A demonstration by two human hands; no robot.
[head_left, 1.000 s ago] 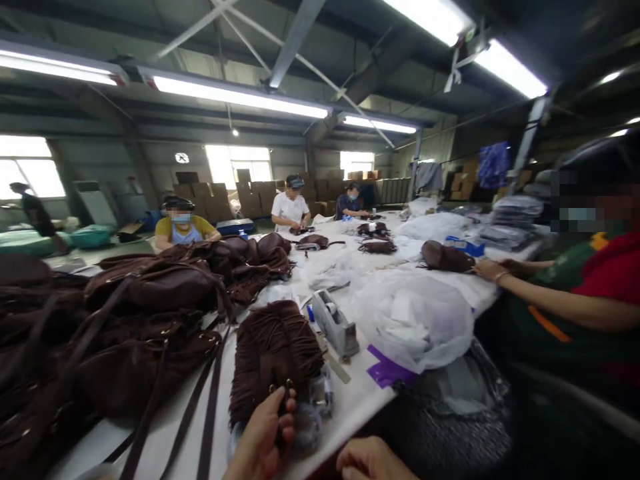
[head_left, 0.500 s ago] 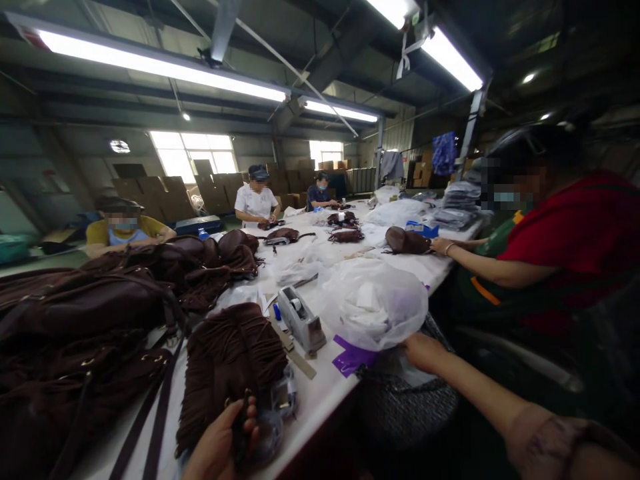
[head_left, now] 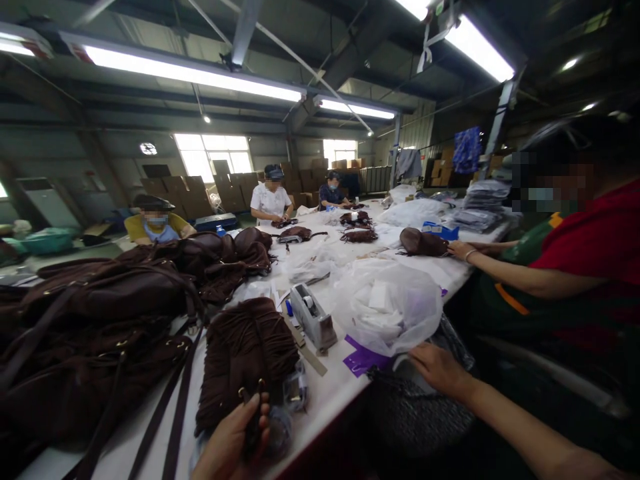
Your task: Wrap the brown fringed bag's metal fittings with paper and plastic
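My left hand (head_left: 239, 433) is closed around a dark strap end by the gold rings of a brown fringed bag (head_left: 247, 353), which lies on the white table. My right hand (head_left: 440, 368) is at the table's near edge, beside a clear plastic bag (head_left: 393, 307) with white pieces inside. Its fingers are bent against thin plastic; what they hold, if anything, is hidden. Between the two stands a grey tape dispenser (head_left: 313, 319). Purple plastic (head_left: 365, 358) lies at the edge, and small clear packets (head_left: 295, 387) lie right of the fringed bag.
Brown bags with straps (head_left: 120, 300) are heaped at the left. A person in red (head_left: 585, 247) at the right handles a brown pouch (head_left: 423, 242) near a blue box (head_left: 440, 231). Three more people work farther back. A dark textured bag (head_left: 420, 407) sits below the edge.
The view has turned slightly left, so things sit farther right in the picture. My right hand has drawn back a little from the clear plastic bag. My left hand keeps its hold.
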